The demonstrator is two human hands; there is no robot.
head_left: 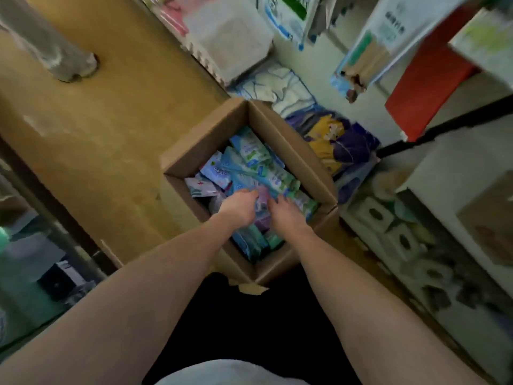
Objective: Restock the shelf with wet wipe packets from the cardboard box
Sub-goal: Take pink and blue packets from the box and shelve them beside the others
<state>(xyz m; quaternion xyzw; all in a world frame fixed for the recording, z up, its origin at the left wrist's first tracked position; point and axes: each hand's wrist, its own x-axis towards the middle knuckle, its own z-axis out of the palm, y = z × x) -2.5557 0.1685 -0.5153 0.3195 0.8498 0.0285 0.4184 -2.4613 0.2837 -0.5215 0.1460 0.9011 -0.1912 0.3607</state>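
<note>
Both hands are reaching down into the cardboard box [211, 140] on the floor. The left hand [238, 208] and the right hand [287, 215] are sitting side by side on a purple packet [263, 197] near the middle of the pile. The fingers of both hands are bending down around that packet, so I think they are starting to grab it, but the picture is blurry and I cannot tell how tight the hold is.

To do this step well, the hands should be squeezing the packet from both sides and lifting it straight up, so the other packets are not sliding or falling out. Taking a few flat ones together would be faster, but soft packets are slippery, so a firm hold is needed.

The box is sitting open, with its flaps standing up. It is looking nearly full of wet wipe packets [249, 159], mostly blue and green, lying in a messy heap. Some pale ones are lying at about 9 o'clock inside the box.

The shelf [433, 165] is standing at about 3 o'clock from the box. White packs [373, 215] are already sitting on its low level.
</note>
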